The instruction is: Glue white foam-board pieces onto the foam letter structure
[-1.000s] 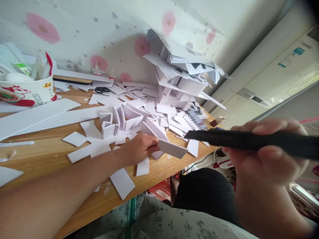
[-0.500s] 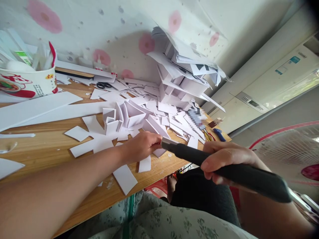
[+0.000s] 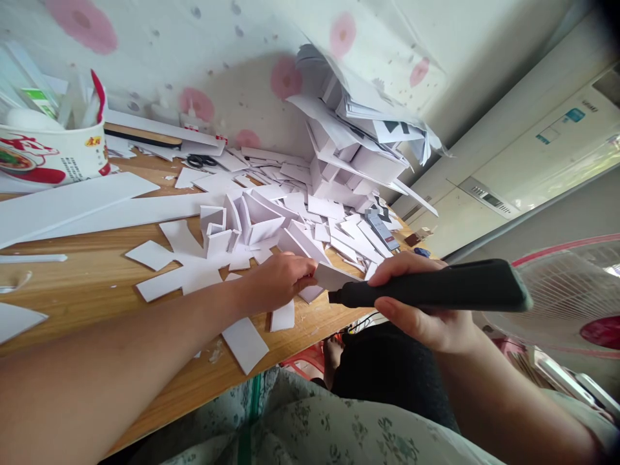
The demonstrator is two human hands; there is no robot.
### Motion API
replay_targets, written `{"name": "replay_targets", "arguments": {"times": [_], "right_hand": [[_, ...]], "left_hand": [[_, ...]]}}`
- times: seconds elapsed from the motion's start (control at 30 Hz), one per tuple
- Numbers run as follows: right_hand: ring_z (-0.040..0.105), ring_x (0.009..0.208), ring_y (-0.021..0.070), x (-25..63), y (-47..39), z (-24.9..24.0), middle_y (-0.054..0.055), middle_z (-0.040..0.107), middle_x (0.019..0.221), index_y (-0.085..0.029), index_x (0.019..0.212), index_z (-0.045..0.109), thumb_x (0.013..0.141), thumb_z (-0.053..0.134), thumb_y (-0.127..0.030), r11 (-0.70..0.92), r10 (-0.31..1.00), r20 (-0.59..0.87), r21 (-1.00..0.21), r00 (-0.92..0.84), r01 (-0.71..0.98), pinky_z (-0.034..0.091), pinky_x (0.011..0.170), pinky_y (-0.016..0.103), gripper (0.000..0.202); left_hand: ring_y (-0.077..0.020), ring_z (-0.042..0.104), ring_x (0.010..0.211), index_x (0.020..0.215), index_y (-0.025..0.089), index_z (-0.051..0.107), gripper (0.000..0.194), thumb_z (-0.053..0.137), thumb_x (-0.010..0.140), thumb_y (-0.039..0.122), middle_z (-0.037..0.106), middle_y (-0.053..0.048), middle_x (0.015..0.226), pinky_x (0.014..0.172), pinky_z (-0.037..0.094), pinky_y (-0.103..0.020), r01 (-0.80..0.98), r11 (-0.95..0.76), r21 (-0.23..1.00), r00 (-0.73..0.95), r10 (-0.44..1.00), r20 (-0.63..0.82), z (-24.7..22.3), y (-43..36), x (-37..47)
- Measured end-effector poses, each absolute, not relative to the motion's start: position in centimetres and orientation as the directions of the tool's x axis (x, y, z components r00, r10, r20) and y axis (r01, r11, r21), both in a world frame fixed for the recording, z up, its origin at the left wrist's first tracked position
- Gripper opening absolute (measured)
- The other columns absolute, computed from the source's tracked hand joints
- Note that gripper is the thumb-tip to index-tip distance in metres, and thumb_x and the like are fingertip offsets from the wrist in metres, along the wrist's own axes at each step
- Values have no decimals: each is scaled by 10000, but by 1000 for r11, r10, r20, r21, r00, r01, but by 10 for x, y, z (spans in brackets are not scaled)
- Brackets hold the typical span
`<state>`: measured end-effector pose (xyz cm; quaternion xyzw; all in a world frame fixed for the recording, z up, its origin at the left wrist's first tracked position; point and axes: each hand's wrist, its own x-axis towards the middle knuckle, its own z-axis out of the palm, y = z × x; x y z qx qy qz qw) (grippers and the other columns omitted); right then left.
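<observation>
From here I can see the white board piece (image 3: 336, 277), a small, flat, straight-edged strip, its near end pinched in the left hand (image 3: 283, 278) and its face slanting down to the right above the bench (image 3: 97, 284). The black cutter (image 3: 445, 286), long and smooth with a narrow nose, lies nearly level in the right hand (image 3: 433, 326). Its nose points left at the strip's lower edge; whether they touch, I can't tell.
</observation>
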<state>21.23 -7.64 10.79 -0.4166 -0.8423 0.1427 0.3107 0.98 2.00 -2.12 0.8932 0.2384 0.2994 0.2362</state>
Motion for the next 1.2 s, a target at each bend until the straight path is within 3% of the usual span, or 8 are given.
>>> {"name": "replay_targets", "arguments": {"times": [0.23, 0.63, 1.2], "right_hand": [[567, 536, 59, 198, -66, 106, -5, 649, 695, -158, 869, 634, 754, 724, -210, 663, 749, 423, -490, -510, 566, 449, 486, 129, 155], [556, 534, 81, 196, -63, 107, -5, 636, 671, -174, 876, 608, 789, 698, -239, 660, 751, 378, -462, -541, 592, 453, 474, 156, 141], [607, 585, 105, 183, -60, 121, -11, 670, 707, -216, 871, 587, 788, 694, -232, 771, 637, 304, -252, -708, 585, 478, 555, 205, 137]], "left_hand": [[-183, 523, 756, 773, 177, 546, 200, 471, 943, 250, 569, -20, 717, 673, 374, -296, 303, -765, 569, 703, 582, 409, -17, 18, 10], [-169, 513, 715, 760, 178, 538, 198, 480, 946, 217, 547, -8, 700, 664, 365, -283, 285, -780, 557, 709, 562, 425, -17, 17, 10], [-176, 535, 723, 773, 178, 556, 171, 495, 930, 207, 572, -22, 709, 652, 368, -288, 306, -792, 527, 681, 570, 460, -23, 18, 13]]}}
